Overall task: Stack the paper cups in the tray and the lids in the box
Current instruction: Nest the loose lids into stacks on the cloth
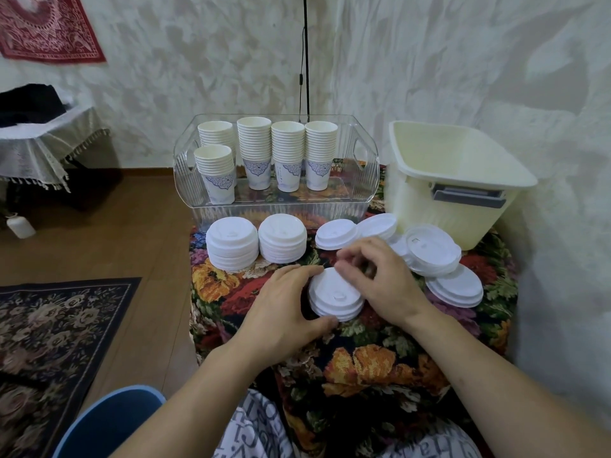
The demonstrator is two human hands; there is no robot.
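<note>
Nearest the camera, two bare forearms reach out over a lap in printed fabric toward a small table under a floral cloth (380, 361). The left hand (284, 309) curls around the near-left rim of a short stack of white plastic lids (335, 297), thumb at the front edge and fingers at the back. The right hand (377, 276) sits at the stack's far-right side, its fingers blurred; they look bent toward the top lid, but whether they pinch it cannot be told.

Two taller lid stacks (256, 242) stand just behind, and loose lids (433, 256) lie scattered to the right, some overlapping. The cream box (463, 180) at the right rear appears to hold no lids yet. In the clear tray (274, 206), five stacks of paper cups (271, 153) stand upright, so the cup part looks done.

The lids are probably very light, thin and slightly springy, and slick against one another, so a stack may shear sideways. Gripping it from opposite sides at the rims, with light downward pressure on top, would likely keep it together when lifted.
</note>
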